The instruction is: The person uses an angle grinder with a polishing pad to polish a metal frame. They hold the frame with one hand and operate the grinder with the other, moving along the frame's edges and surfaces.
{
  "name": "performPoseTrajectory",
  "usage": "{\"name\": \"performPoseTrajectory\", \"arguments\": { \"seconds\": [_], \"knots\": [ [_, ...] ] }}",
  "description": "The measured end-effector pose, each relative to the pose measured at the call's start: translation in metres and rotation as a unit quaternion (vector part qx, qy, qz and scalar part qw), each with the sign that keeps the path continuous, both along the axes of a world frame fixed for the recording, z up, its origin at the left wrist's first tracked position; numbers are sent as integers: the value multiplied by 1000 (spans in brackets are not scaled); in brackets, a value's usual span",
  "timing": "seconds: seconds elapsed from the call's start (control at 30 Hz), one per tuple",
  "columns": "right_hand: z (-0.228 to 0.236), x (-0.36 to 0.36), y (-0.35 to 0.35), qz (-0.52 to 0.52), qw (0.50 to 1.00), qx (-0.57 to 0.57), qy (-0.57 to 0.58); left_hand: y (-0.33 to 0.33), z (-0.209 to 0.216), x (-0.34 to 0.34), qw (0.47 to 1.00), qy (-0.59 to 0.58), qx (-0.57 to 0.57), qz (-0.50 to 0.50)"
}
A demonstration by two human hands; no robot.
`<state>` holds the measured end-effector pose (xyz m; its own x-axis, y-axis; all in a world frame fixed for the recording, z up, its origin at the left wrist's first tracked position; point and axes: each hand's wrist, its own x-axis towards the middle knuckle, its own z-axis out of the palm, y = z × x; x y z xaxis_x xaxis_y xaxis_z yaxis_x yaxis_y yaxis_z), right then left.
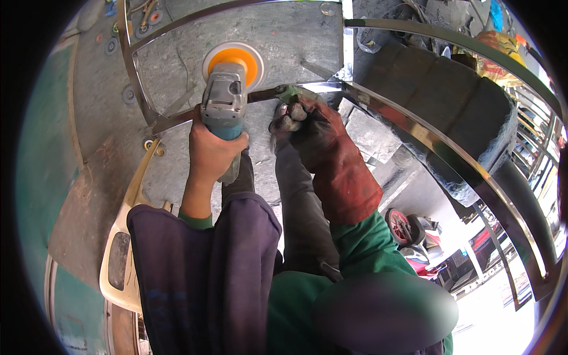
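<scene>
I judge polishing: left hand (214,149) wraps angle grinder (223,97); right hand (322,131) (gloved) curls, hold unclear; next needs steady guiding.

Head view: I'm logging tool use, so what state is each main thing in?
Grinder: gripped; running or stopped, cannot tell
Orange disc: fitted to the grinder
Left hand: bare, closed around the grinder
Frame: bars joined at corners
Right hand: gloved, curled at the frame; grip unclear
Small discs: loose on the floor
</scene>
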<state>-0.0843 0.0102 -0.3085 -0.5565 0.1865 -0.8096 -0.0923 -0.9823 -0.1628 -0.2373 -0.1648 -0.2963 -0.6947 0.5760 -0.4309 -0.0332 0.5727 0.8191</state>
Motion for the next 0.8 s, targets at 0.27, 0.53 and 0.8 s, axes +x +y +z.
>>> {"name": "performPoseTrajectory", "arguments": {
  "seconds": [0.27, 0.53, 0.8],
  "knots": [
    [22, 47, 15, 13, 1000, 21, 8, 5, -2, 8, 982, -183, 45, 24],
    [25, 88, -8, -8, 993, 50, -102, 28, 11, 27, 935, -334, 114, 36],
    [33, 164, -94, -57, 984, -158, -60, 77, -1, 87, 772, -591, 230, -40]
  ]
}}
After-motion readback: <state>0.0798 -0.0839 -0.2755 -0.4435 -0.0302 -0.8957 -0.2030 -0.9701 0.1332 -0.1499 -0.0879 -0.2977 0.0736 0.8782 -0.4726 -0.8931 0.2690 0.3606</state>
